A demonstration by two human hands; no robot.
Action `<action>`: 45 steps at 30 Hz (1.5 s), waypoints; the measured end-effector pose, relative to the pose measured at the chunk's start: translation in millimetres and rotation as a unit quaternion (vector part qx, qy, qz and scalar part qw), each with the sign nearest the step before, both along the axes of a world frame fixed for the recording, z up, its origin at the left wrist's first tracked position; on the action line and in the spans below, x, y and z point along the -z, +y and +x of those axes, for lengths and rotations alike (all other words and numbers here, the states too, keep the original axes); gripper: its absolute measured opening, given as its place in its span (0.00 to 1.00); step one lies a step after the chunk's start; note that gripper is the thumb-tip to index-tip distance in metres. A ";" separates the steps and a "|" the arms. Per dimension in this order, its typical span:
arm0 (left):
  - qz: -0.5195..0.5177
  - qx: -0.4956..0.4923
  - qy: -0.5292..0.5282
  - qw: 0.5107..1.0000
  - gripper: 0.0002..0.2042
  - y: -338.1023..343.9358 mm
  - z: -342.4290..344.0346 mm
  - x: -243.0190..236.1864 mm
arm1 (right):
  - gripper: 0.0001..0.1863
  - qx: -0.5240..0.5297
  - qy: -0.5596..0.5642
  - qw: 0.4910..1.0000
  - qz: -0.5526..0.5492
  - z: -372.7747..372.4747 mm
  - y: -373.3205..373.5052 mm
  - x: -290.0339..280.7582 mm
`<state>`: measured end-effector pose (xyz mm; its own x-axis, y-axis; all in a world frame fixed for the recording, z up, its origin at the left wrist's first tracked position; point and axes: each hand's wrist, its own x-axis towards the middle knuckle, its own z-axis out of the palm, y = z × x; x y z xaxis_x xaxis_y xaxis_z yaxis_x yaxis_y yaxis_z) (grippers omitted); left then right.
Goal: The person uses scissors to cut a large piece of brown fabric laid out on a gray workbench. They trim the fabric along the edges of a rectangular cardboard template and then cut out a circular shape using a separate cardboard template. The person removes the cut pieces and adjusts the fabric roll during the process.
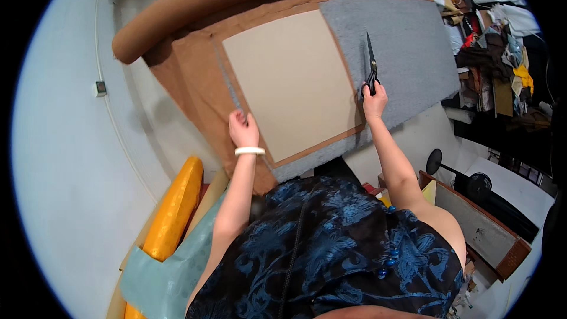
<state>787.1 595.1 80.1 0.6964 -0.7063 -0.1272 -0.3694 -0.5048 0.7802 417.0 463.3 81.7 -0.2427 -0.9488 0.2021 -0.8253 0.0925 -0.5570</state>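
Right hand point(374, 101) grips the handles of black scissors point(372, 74), blades pointing away over grey cloth point(407, 41). Left hand point(243, 131) has its fingers curled at the lower end of a narrow grey strip point(229, 82); whether it pinches it, I cannot tell. Beside it, the beige panel point(289, 82) lies flat on brown material point(192, 77). Trimming around the panel seems in hand; the next move likely calls for steadying the material and bringing the blades to its edge.

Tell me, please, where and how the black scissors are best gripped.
Grip the scissors by their looped handles, probably best from the near side, where the right hand holds them, since the blades point away from the wearer.
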 end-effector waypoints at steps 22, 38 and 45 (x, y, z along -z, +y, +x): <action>0.169 -0.259 0.037 0.950 0.11 98.8 -91.8 6.5 | 0.18 -0.163 -0.184 0.923 0.295 -30.0 33.8 24.4; -0.131 0.007 0.347 0.928 0.04 -41.8 -178.2 -385.4 | 0.09 -0.230 -0.545 0.727 0.348 -185.4 -93.6 -326.2; -0.123 0.148 0.452 0.871 0.07 -291.1 -197.0 -399.9 | 0.13 -0.256 -0.497 0.803 0.207 -280.7 -304.6 -408.9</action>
